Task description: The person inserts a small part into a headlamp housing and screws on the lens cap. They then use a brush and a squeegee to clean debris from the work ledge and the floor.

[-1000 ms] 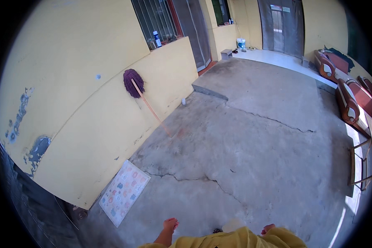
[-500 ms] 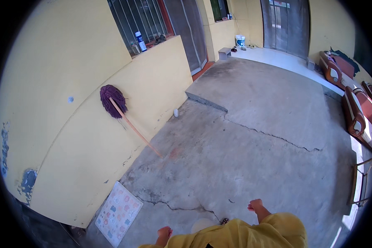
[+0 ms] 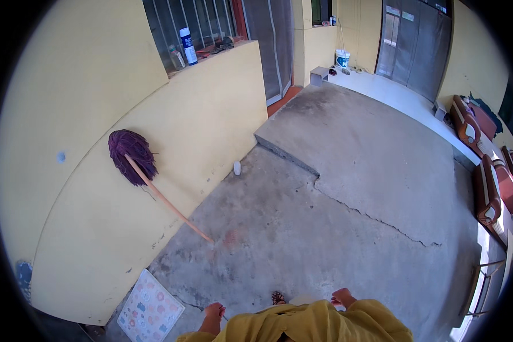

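My left hand (image 3: 213, 311) hangs low by the yellow-brown shirt (image 3: 302, 322), its fingers curled in and nothing seen in them. On the other side my right hand (image 3: 343, 297) is also curled, with no object visible in it. Between the hands, one sandalled foot (image 3: 278, 298) shows on the concrete floor, beside a pale rounded thing (image 3: 303, 298) mostly hidden by the shirt. Ahead on the left, a mop (image 3: 132, 157) leans head-up against the yellow wall, purple strands on top. Its wooden handle slants down to the floor. Neither hand touches it.
A patterned mat (image 3: 148, 308) lies by the wall at lower left. A raised concrete step (image 3: 288, 154) crosses ahead. Brown armchairs (image 3: 490, 191) and a wooden frame (image 3: 484, 279) stand at right. A spray can (image 3: 188, 47) stands on the ledge; a bucket (image 3: 342, 58) is farther back.
The view has shifted forward; the mop and mat sit lower and farther left in the picture. A sandalled foot shows more fully. Both hands have swung slightly, still curled.
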### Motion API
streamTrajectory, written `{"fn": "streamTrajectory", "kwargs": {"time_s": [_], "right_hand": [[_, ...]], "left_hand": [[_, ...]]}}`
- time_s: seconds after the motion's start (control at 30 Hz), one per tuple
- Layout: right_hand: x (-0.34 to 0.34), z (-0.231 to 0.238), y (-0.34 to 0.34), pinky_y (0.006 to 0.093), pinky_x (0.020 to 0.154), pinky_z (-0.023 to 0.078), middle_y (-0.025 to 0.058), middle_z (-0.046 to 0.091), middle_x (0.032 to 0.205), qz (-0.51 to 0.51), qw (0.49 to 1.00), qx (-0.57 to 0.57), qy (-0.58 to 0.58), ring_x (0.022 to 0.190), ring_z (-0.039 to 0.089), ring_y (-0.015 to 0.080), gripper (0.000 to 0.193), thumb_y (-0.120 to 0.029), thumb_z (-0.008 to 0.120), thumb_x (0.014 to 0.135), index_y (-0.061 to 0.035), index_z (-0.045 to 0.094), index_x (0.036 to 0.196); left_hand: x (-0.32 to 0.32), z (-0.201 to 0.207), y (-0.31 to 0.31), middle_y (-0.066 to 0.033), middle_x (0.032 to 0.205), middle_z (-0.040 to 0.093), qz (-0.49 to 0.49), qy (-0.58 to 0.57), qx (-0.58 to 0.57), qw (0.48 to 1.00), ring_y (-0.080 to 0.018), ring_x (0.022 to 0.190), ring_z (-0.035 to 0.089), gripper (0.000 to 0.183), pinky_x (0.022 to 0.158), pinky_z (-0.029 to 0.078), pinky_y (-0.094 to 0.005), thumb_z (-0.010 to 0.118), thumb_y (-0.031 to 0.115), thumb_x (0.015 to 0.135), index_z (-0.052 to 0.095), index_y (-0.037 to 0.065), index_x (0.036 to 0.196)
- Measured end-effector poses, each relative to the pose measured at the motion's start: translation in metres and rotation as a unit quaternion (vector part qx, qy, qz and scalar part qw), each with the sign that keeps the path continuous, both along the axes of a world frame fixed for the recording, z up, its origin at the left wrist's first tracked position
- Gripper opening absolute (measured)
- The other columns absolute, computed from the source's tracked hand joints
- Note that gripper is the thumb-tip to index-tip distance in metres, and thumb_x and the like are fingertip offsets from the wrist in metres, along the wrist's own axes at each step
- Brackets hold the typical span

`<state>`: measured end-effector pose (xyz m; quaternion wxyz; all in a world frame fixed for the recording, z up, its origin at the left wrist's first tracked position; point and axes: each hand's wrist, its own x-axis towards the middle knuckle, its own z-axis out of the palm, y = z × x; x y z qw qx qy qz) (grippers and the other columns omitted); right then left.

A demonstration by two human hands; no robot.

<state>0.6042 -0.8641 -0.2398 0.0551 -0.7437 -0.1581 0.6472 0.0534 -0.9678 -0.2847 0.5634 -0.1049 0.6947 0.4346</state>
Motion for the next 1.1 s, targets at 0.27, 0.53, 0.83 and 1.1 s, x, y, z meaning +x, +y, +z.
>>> {"fn": "streamTrajectory", "kwargs": {"time_s": [0.27,0.53,0.83,1.1], "right_hand": [[0.086,-0.032,0.069,0.0287,0.08,0.046,0.006,0.063,0.092,0.371,0.917,0.052,-0.137,0.085,0.06,0.015,0.044,-0.025,0.053,0.078,-0.0002,0.046,0.115],[-0.038,-0.006,0.375,0.0398,0.044,0.049,0.0161,0.054,0.067,-0.178,0.983,0.026,-0.022,0.051,0.055,0.0279,0.009,-0.006,0.045,0.08,0.0022,0.049,0.082],[-0.21,0.105,0.679,0.0323,0.052,0.052,0.0123,0.058,0.076,0.041,0.953,0.278,0.111,0.061,0.059,0.022,0.016,-0.011,0.049,0.079,-0.0013,0.053,0.091],[-0.344,0.177,0.765,0.0264,0.055,0.05,0.0091,0.06,0.075,0.342,0.815,0.448,0.134,0.063,0.059,0.0149,0.017,-0.01,0.049,0.08,0.0009,0.056,0.091]], "left_hand": [[0.031,0.092,0.247,-0.0086,0.07,0.058,-0.051,0.094,0.113,0.988,-0.0187,0.053,0.058,0.018,0.042,0.046,-0.0271,0.058,0.004,0.072,0.055,0.002,0.089],[0.001,0.093,0.33,-0.0089,0.072,0.059,0.018,0.098,0.031,0.995,-0.0193,0.056,0.059,0.015,0.045,0.047,-0.028,0.059,0.005,0.072,0.056,0.003,0.087],[-0.027,0.146,0.473,-0.0081,0.07,0.059,0.131,0.191,0.058,0.971,-0.0173,0.055,0.059,0.015,0.046,0.047,-0.0246,0.06,0.006,0.073,0.055,0.002,0.087],[-0.108,0.23,0.65,-0.0054,0.074,0.06,0.111,0.285,0.17,0.937,-0.0128,0.061,0.059,0.016,0.052,0.045,-0.021,0.059,0.012,0.076,0.056,0.001,0.087]]}}
